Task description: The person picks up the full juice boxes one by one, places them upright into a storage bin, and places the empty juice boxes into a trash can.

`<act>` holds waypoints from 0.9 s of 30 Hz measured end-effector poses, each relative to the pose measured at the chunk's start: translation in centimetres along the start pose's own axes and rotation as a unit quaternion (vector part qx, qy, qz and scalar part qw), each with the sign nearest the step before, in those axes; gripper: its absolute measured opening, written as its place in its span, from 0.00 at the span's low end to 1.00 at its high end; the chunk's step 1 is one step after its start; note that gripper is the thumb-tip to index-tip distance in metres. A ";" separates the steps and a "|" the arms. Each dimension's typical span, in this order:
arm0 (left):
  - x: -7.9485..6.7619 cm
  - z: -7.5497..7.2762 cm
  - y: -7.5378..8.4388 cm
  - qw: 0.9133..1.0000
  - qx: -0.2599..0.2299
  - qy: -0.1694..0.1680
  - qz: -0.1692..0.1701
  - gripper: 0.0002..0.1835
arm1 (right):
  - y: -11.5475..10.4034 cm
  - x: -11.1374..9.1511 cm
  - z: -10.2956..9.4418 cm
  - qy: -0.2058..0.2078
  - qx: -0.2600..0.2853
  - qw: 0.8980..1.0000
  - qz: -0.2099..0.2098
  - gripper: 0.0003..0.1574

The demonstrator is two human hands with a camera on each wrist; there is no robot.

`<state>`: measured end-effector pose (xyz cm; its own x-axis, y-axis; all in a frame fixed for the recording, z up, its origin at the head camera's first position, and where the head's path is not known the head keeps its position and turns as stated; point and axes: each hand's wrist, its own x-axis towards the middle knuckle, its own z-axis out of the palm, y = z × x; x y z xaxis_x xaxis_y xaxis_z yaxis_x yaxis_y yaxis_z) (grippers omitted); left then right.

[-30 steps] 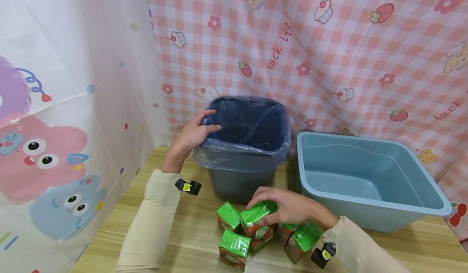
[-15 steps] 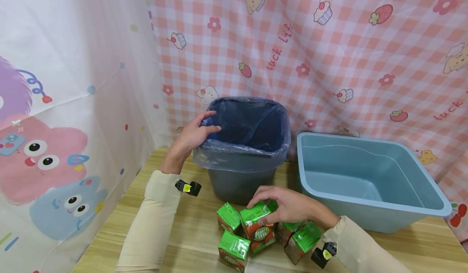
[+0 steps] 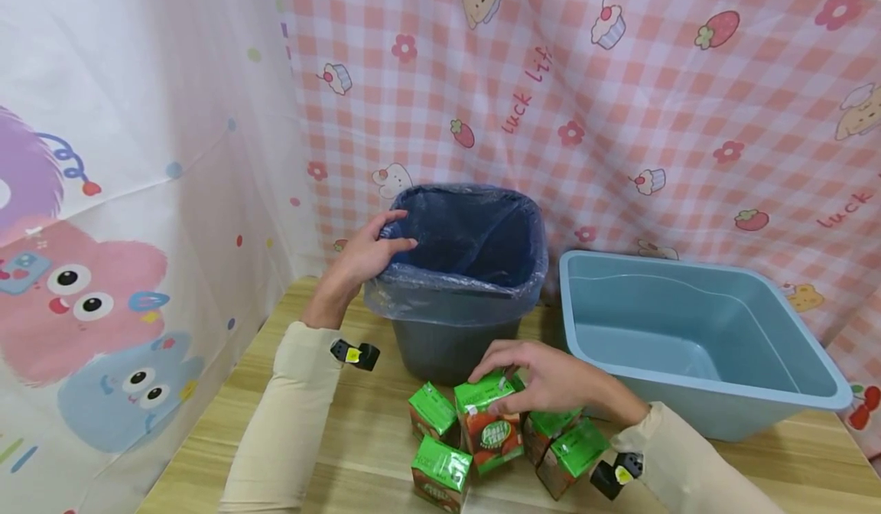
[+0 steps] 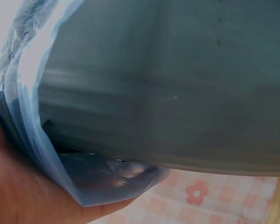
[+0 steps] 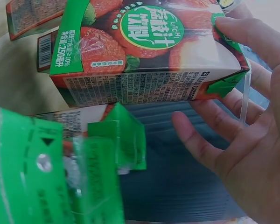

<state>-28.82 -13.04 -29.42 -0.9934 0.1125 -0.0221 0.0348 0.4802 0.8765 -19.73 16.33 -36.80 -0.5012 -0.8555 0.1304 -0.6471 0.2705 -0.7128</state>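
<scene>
A dark grey trash bin (image 3: 447, 349) lined with a translucent blue plastic bag (image 3: 457, 304) stands on the table. My left hand (image 3: 361, 258) grips its left rim over the bag, thumb and a finger reaching inside; the left wrist view shows the bag bunched against the palm. My right hand (image 3: 544, 380) pinches the top of a green-and-red juice box (image 3: 492, 430) between thumb and fingers, its litchi label facing up in the right wrist view (image 5: 149, 32). Close around it stand several more such juice boxes, among them a front one (image 3: 440, 468) and a left one (image 3: 432, 411).
A large blue plastic tub (image 3: 695, 338) sits right of the bin. Two more juice boxes, one of them the right-hand box (image 3: 574, 453), stand below my right wrist. Pink checked cloth (image 3: 551, 116) hangs behind, and a white printed cloth (image 3: 172, 154) on the left.
The juice box in my right hand has risen slightly, its front showing more. My right hand has shifted a little up and right. The left hand stays on the bin rim.
</scene>
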 end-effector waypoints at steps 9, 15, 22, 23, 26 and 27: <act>0.0 0.0 0.0 1.000 -0.006 -0.001 0.007 0.33 | -1.1 0.0 -1.1 0.021 -0.010 0.999 -0.042 0.20; 0.0 0.0 0.0 1.000 -0.007 -0.001 0.009 0.33 | -1.9 0.0 -1.8 0.042 -0.005 0.998 -0.039 0.22; 0.1 0.1 0.0 1.000 -0.007 0.003 0.006 0.33 | -2.6 -0.1 -2.7 0.052 -0.002 0.997 -0.054 0.22; 0.1 0.1 0.0 1.000 -0.007 0.004 0.006 0.33 | -2.7 -0.1 -2.8 0.054 -0.003 0.997 -0.057 0.22; 0.2 0.1 0.1 1.000 -0.008 0.005 0.005 0.33 | -2.9 -0.1 -3.2 0.058 -0.012 0.996 -0.062 0.23; 0.2 0.1 0.1 1.000 -0.008 0.005 0.004 0.33 | -3.0 -0.1 -3.3 0.059 -0.017 0.996 -0.064 0.23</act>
<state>-29.01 -12.94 -29.40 -0.9942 0.1075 -0.0103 0.0411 0.4655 0.8841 -19.64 17.04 -32.33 -0.4769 -0.8261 0.3001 -0.7278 0.1796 -0.6619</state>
